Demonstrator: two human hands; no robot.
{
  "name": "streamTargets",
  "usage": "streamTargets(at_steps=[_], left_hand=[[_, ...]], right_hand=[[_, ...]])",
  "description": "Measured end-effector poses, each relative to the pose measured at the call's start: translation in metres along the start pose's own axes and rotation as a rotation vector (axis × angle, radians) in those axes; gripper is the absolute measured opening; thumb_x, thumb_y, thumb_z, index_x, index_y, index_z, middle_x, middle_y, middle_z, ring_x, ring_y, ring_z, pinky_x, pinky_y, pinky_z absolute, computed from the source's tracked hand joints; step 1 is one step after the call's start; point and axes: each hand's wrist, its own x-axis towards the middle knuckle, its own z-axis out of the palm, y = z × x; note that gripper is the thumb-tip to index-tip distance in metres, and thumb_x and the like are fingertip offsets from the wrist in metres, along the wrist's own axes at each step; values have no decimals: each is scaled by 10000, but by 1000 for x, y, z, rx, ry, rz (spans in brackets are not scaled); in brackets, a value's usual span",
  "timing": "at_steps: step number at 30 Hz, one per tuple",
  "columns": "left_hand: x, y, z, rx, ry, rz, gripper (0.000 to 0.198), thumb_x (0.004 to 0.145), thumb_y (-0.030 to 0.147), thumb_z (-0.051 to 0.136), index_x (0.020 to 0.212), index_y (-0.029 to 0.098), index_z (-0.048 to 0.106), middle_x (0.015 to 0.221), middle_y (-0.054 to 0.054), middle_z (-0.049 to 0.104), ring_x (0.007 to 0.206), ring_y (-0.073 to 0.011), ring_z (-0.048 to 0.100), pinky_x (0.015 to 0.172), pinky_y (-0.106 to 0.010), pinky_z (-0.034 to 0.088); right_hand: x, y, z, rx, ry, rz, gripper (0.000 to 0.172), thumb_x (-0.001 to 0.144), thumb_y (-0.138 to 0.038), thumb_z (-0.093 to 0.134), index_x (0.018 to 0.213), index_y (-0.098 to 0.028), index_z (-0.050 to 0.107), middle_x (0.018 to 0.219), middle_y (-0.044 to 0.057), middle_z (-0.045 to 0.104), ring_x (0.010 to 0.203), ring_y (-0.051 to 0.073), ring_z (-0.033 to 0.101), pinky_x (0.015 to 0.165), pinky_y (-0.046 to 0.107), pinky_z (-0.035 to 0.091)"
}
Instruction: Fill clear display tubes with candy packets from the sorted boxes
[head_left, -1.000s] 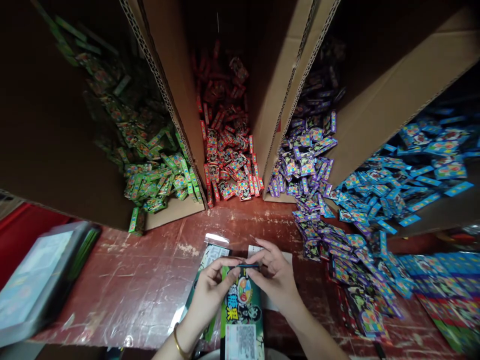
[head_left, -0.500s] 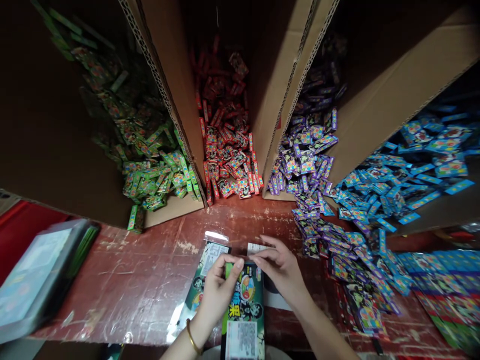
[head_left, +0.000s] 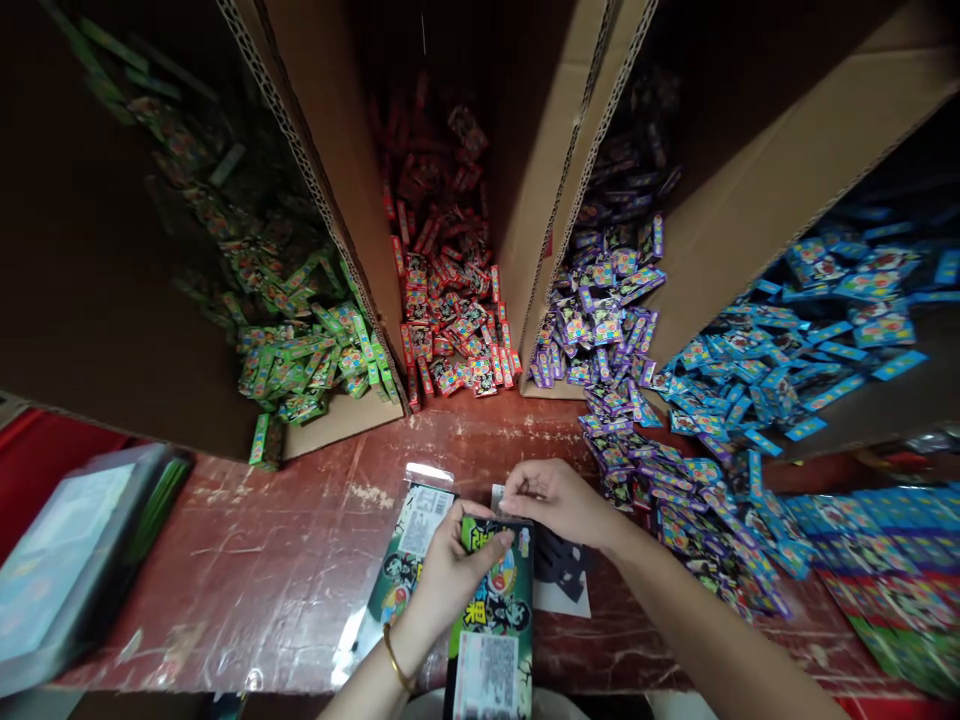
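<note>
My left hand (head_left: pixel 450 570) is closed on the top of a long green and black candy packet (head_left: pixel 491 620) that stands on end toward me. A gold bangle circles that wrist. My right hand (head_left: pixel 551 500) hovers just beyond the packet's top edge, fingers pinched together over a white card (head_left: pixel 562 590) lying on the red table (head_left: pixel 262 560); what they pinch is too small to name. A clear-topped flat packet (head_left: pixel 409 545) lies under my left hand.
Four open cardboard boxes lie on their sides: green sachets (head_left: pixel 307 345), red sachets (head_left: pixel 450 310), purple sachets (head_left: pixel 607 320) and blue sachets (head_left: pixel 787 350). Purple and blue ones spill over the table at right. A grey tray (head_left: pixel 67 560) sits at left.
My right hand has let go of the packet's top edge and moved up and away from it. My left hand keeps its hold. The view has shifted slightly.
</note>
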Motion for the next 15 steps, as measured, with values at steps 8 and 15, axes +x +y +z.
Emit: streamTargets(at_steps=[8,15], left_hand=[[1,0,0,18,-35,2,293,659,278,736,852,189,533,719,23,582,678,-149,530,649,-250,412],[-4,11,3,85,0,84,205,750,314,653,865,205,522,784,6,581,763,-163,553,708,-262,434]], right_hand=[[0,13,12,-44,-9,23,167,696,-292,668,617,-150,627,519,-16,582,441,86,489,424,182,348],[4,30,12,606,-114,338,354,536,-226,797,853,-161,653,653,-22,646,572,109,601,536,202,459]])
